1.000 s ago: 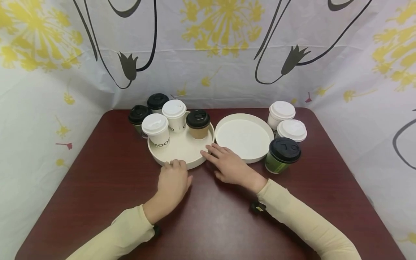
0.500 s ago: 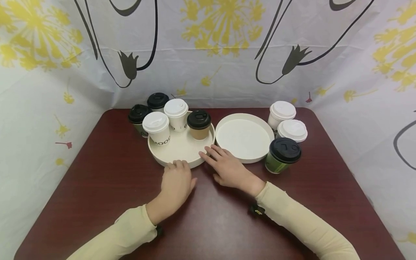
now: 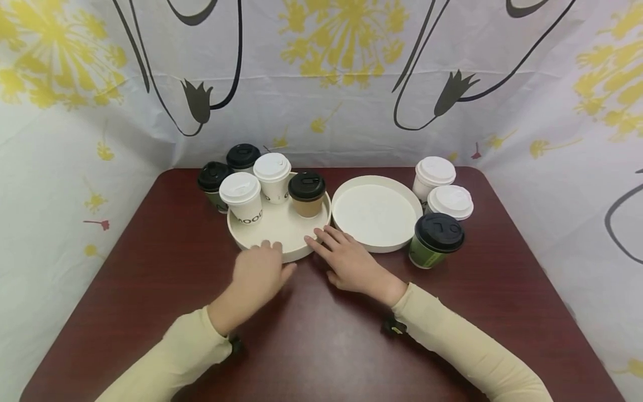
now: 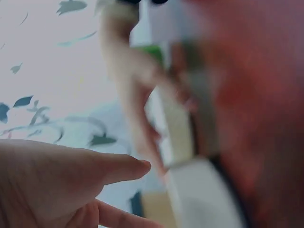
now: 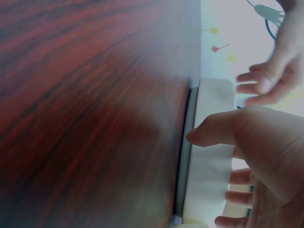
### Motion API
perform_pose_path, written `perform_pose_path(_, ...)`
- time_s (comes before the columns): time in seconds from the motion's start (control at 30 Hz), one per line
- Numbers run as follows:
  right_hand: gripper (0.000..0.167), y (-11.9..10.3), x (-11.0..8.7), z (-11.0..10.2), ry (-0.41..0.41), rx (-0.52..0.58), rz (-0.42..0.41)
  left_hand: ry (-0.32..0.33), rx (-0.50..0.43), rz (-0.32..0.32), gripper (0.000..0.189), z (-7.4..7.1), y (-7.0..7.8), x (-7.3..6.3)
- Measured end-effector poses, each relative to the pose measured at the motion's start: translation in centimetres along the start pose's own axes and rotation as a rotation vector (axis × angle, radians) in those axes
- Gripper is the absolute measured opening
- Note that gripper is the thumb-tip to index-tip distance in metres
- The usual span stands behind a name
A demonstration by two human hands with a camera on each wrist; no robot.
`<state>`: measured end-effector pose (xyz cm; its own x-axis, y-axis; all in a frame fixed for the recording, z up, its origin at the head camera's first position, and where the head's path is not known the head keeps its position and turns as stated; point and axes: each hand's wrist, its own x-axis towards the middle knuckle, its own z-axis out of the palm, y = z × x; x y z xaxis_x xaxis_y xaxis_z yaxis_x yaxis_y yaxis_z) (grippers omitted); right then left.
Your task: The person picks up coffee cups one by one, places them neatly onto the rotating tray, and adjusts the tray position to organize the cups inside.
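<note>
On the bench [image 3: 326, 346] stood the round tray [image 3: 286, 234], in front of me, with the second tray [image 3: 377, 215] just to its right. My left hand [image 3: 258, 273] was at the round tray's front rim, my right hand [image 3: 351, 262] at its right front part; each grip was apart, clamped on nothing (whether the left one touched, I could not tell). I judged that an uneven push could bump the second tray, or topple the two white cups [image 3: 247, 207] and the brown cup [image 3: 307, 208] on the round tray, because no hand steadied them.
</note>
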<state>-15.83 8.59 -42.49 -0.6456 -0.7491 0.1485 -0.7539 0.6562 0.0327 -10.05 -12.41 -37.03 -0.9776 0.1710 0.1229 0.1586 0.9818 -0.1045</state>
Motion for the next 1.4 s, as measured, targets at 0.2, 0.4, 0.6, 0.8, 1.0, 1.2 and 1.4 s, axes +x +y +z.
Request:
perform_pose_path(0.2, 0.084, 0.0, 0.0, 0.0, -0.016, 0.002, 0.008, 0.0, -0.101, -0.104, 0.049, -4.3, -4.3, 2.1)
perform_pose_path(0.4, 0.085, 0.0, 0.0, 0.1, -0.021, 0.003, 0.014, 0.132, -0.199, -0.18, 0.05, -6.7, -10.2, 5.3)
perform_pose_path(0.6, 0.085, -0.1, 0.0, 0.1, -0.025, 0.009, 0.01, 0.051, -0.209, -0.169, 0.07, -6.2, -15.4, 8.2)
perform_pose_path(0.8, 0.087, -0.2, 0.0, 0.1, -0.021, -0.007, 0.012, -0.141, -0.196, -0.089, 0.085, -5.0, -18.0, 11.0)
perform_pose_path(1.0, 0.087, -0.2, 0.0, 0.1, -0.017, -0.01, 0.008, -0.294, -0.207, -0.025, 0.091, -3.9, -18.9, 13.2)
perform_pose_path(1.2, 0.086, -0.2, 0.0, 0.1, -0.023, -0.009, 0.008, -0.347, -0.256, 0.0, 0.089, -3.2, -19.2, 14.3)
perform_pose_path(1.4, 0.087, -0.1, 0.0, 0.2, -0.035, -0.013, 0.02, -0.365, -0.271, -0.009, 0.08, -2.5, -18.9, 15.0)
